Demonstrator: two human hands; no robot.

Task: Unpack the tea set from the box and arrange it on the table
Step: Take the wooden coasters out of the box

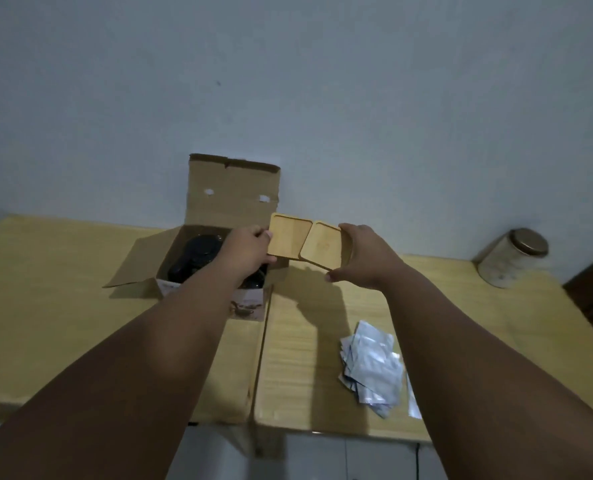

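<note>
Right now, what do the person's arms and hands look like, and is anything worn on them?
Both are bare. The left hand and right hand have no gloves and no visible ring. The left forearm and right forearm show no sleeve, watch or bracelet within the frame.

Table [45,306]: light wood-grain top, divided by a seam running front to back.
Cardboard box [232,192]: opened, flaps spread, placed on the far left part, just beside the seam.
Foil packets [371,365]: heaped on the right part, toward the front edge.
Metal tin [511,258]: set at the far right corner.
</note>
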